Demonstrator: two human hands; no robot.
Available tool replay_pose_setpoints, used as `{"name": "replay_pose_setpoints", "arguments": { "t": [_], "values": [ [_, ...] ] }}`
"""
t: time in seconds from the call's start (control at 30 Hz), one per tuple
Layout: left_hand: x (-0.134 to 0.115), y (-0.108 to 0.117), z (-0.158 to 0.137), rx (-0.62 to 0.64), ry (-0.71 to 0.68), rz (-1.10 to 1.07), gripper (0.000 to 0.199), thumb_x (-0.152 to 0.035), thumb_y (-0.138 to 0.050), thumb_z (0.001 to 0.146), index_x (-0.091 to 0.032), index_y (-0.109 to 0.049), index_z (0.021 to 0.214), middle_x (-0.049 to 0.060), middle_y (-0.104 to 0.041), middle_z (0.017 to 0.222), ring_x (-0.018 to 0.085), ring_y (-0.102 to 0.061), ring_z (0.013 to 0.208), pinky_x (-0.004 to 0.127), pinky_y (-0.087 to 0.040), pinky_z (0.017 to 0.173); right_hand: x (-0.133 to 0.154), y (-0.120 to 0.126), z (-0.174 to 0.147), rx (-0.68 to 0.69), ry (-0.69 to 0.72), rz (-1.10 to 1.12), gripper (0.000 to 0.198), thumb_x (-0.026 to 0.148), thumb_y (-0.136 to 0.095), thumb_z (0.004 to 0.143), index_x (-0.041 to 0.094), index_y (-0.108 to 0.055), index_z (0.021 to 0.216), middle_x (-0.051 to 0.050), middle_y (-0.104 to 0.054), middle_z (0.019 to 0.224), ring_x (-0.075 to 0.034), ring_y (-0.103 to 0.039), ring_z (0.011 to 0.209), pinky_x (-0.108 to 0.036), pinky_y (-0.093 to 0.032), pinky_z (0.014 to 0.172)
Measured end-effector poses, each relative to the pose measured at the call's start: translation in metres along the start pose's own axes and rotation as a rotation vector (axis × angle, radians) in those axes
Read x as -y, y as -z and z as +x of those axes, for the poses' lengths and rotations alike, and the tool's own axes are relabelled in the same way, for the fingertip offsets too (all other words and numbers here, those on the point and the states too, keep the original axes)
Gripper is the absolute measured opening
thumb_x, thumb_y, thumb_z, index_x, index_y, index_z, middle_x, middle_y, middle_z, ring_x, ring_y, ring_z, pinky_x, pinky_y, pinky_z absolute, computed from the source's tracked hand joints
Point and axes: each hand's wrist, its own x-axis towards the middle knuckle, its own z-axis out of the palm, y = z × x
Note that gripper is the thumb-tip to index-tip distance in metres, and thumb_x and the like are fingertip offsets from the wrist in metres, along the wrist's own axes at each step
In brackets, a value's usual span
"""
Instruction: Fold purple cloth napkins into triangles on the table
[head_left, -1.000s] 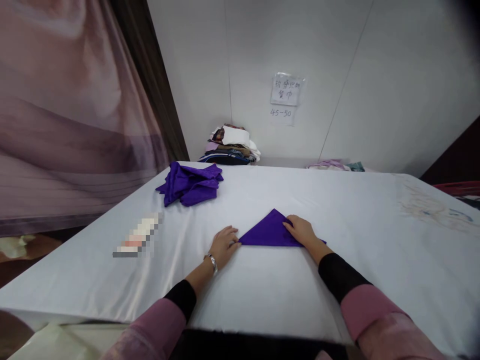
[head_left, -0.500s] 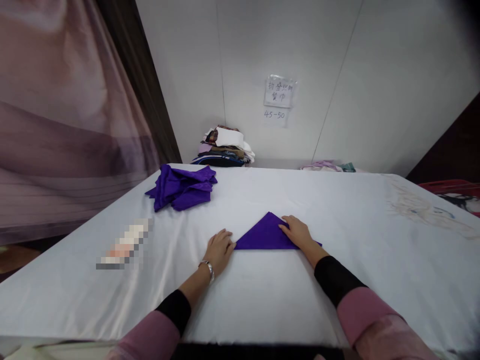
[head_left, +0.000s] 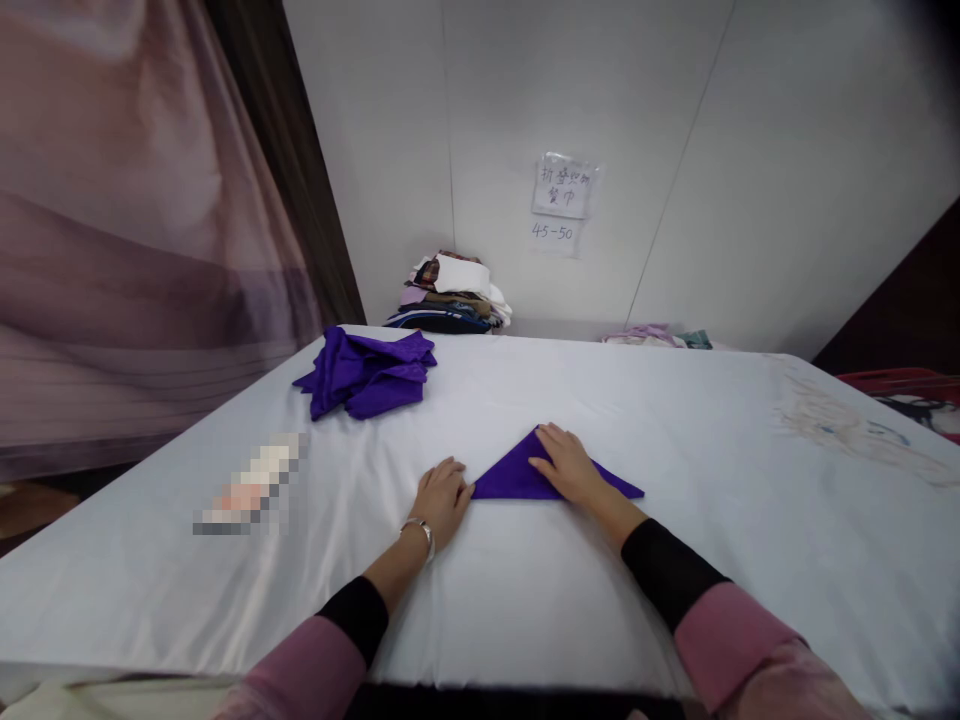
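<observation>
In the head view, the only one, one purple cloth [head_left: 510, 475] in a triangle shape lies flat on the white-covered table [head_left: 510, 600], between and partly under the two hands. The left hand [head_left: 442, 497] is loosely open, its fingers resting on the table and its thumb side touching the left corner; whether it pinches this corner, one cannot tell. The right hand [head_left: 568, 465] is also open, palm down on the cloth, with its fingertips near the top point, and it grips nothing visibly. The cloth seems light, soft and not fragile, perhaps a little slippery, so its layers may slide easily; the best places to hold are probably the side corners, with a flat palm to press the middle. Beyond the left hand, to its left, there is one heap of purple fabric [head_left: 367, 375], whose pieces cannot be counted surely. Nearer to that hand, also to its left, lies one pixelated object [head_left: 255, 485]. On the left wrist is one bracelet [head_left: 427, 540]. Far beyond both hands stands one pile of clothes [head_left: 454, 295], and two paper sheets [head_left: 564, 188] hang above.
</observation>
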Motion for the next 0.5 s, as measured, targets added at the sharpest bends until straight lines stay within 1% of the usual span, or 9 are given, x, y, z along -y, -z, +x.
{"name": "replay_pose_setpoints", "arguments": {
  "t": [0.07, 0.1, 0.23, 0.37, 0.5],
  "values": [
    [0.000, 0.000, 0.000, -0.003, 0.000, 0.003, 0.019, -0.027, -0.042, 0.086, -0.020, -0.054, 0.072, 0.006, -0.057, 0.116, 0.024, -0.039, 0.124, 0.045, -0.030, 0.103, 0.011, -0.006, 0.001, 0.063, 0.091, 0.023, 0.062, 0.054, -0.028, 0.089, 0.016, -0.031, 0.138, -0.009, -0.028, 0.146, -0.023, -0.017, 0.135, -0.042, -0.012, 0.108],
    [0.001, -0.001, 0.000, -0.003, 0.000, 0.004, 0.019, -0.027, -0.042, 0.086, -0.020, -0.054, 0.072, 0.006, -0.057, 0.116, 0.024, -0.039, 0.124, 0.044, -0.030, 0.103, 0.014, -0.009, 0.002, 0.099, 0.108, 0.028, 0.064, 0.056, -0.026, 0.089, 0.016, -0.029, 0.140, -0.009, -0.025, 0.147, -0.023, -0.014, 0.136, -0.042, -0.009, 0.109],
    [0.002, -0.002, 0.000, -0.018, -0.010, 0.017, 0.020, -0.026, -0.041, 0.085, -0.020, -0.055, 0.072, 0.006, -0.058, 0.114, 0.024, -0.039, 0.123, 0.044, -0.031, 0.102, 0.016, -0.018, 0.003, 0.220, 0.071, 0.033, 0.070, 0.060, -0.021, 0.088, 0.015, -0.021, 0.142, -0.010, -0.019, 0.148, -0.023, -0.012, 0.137, -0.042, -0.006, 0.109],
    [0.003, -0.004, 0.000, -0.044, -0.019, 0.050, 0.020, -0.023, -0.042, 0.084, -0.019, -0.056, 0.070, 0.007, -0.059, 0.110, 0.025, -0.040, 0.122, 0.044, -0.033, 0.100, 0.013, -0.018, 0.003, 0.248, 0.070, 0.049, 0.073, 0.063, -0.017, 0.087, 0.015, -0.020, 0.143, -0.008, -0.015, 0.149, -0.023, -0.009, 0.137, -0.041, -0.003, 0.109],
    [0.001, -0.005, 0.001, -0.068, -0.022, 0.091, 0.020, -0.022, -0.043, 0.083, -0.018, -0.057, 0.069, 0.008, -0.060, 0.107, 0.025, -0.043, 0.119, 0.043, -0.034, 0.098, 0.014, -0.016, 0.004, 0.254, 0.063, 0.066, 0.076, 0.066, -0.015, 0.085, 0.016, -0.022, 0.142, -0.007, -0.016, 0.149, -0.022, -0.008, 0.137, -0.039, -0.002, 0.110]
  ]
}}
